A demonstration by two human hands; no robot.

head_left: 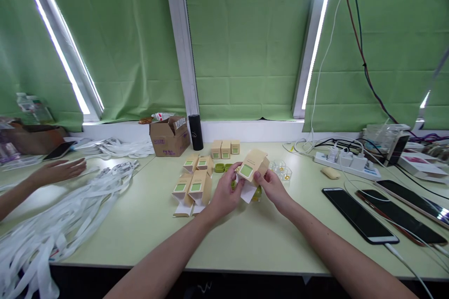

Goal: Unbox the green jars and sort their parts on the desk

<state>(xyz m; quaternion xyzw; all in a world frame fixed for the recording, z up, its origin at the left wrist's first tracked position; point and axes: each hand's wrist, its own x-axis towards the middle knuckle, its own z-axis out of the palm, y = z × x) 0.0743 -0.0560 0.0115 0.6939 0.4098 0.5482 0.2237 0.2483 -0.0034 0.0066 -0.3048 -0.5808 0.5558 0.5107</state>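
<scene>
Between my two hands, above the table, is a small kraft paper box (253, 166) with a green-and-white label window and a white flap hanging from its lower end. My left hand (228, 190) grips its left side, and my right hand (275, 189) pinches its right side. Left of my hands stand several similar kraft boxes (199, 186), the front ones with flaps folded out. Three smaller-looking closed boxes (220, 150) sit farther back. Green containers (220, 168) lie behind my left hand, partly hidden. Clear small containers (281, 170) with yellowish contents are beside my right hand.
A cardboard carton (169, 136) and a black cylinder (195, 132) stand at the back. White straps (80, 200) cover the left side, near another person's hand (63, 170). Right are a power strip (347, 165), cables and several phones (359, 215). The table's front edge (210, 268) is near me.
</scene>
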